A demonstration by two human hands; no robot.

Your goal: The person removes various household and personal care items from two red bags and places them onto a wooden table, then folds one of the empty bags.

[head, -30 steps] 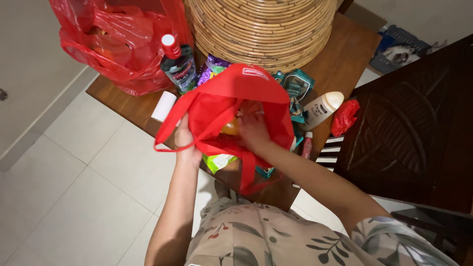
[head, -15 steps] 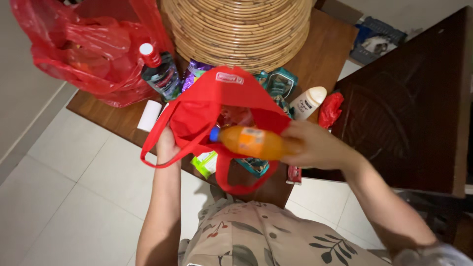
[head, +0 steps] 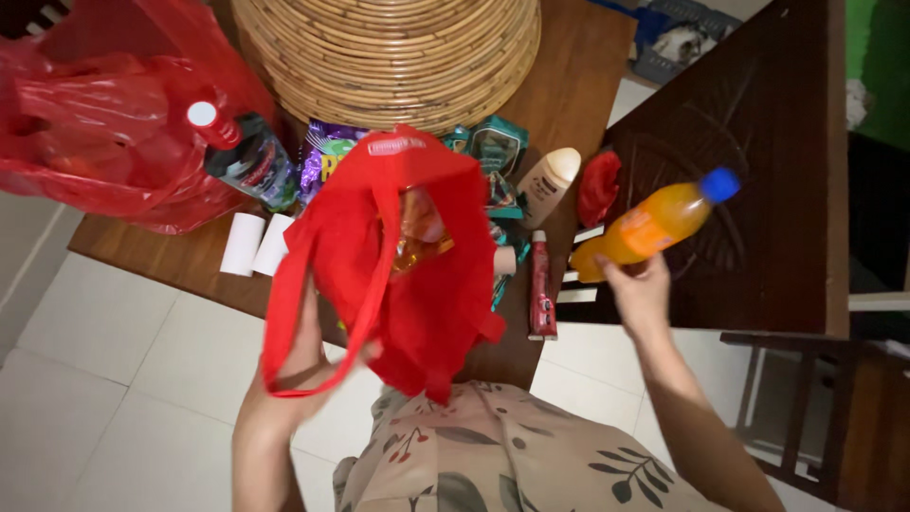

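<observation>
The right hand (head: 638,289) is closed around the bottom end of one orange drink bottle (head: 652,226) with a blue cap, held tilted in the air to the right of the red cloth bag (head: 408,275), above the dark wooden chair (head: 758,190). The left hand (head: 299,356) grips that bag at its lower left, by the looped handle. On the bench (head: 569,104) behind the bag stand one big wicker basket (head: 389,52), one red plastic bag (head: 85,133), one dark bottle with a red cap (head: 242,152), two white paper rolls (head: 256,245), one cream bottle (head: 547,185) and one red tube (head: 540,284).
</observation>
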